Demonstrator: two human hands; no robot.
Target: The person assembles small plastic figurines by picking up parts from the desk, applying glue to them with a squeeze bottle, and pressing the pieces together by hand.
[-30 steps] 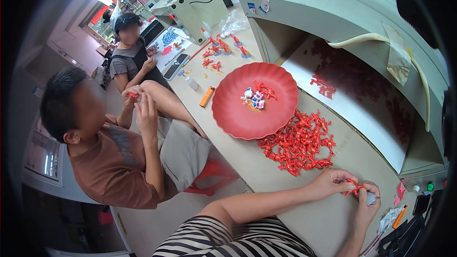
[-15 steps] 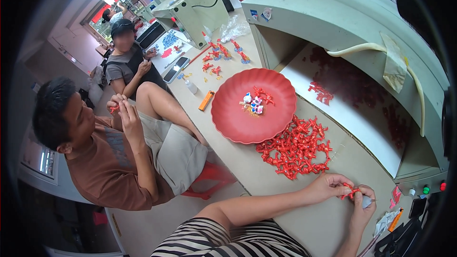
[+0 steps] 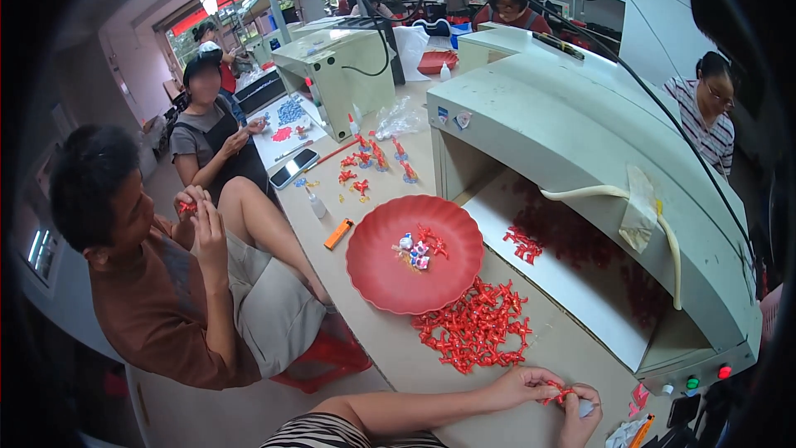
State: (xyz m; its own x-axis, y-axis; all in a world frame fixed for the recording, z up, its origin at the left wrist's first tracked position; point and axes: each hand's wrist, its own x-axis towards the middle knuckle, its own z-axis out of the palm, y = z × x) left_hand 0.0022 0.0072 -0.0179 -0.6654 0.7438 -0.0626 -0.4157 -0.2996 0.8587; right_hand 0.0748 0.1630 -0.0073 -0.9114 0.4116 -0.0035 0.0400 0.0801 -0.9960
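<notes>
Near the lower right, my left hand and my right hand meet over the table. Their fingertips pinch a small glossy red plastic figure between them. A pale translucent object, its kind not clear, also shows within my right hand, partly covered by the fingers. Just beyond my left hand lies a heap of similar red figures. Behind the heap stands a red scalloped bowl with a few red pieces and white, blue and pink pieces in it.
A pale green machine with an arched hood holds more red figures inside. An orange cutter, squeeze bottle, phone and assembled figures lie farther off. One co-worker sits at left, another beyond.
My view has tilted upward, so the table and my hands appear lower and more of the room shows. Both hands still pinch the red figure together.
</notes>
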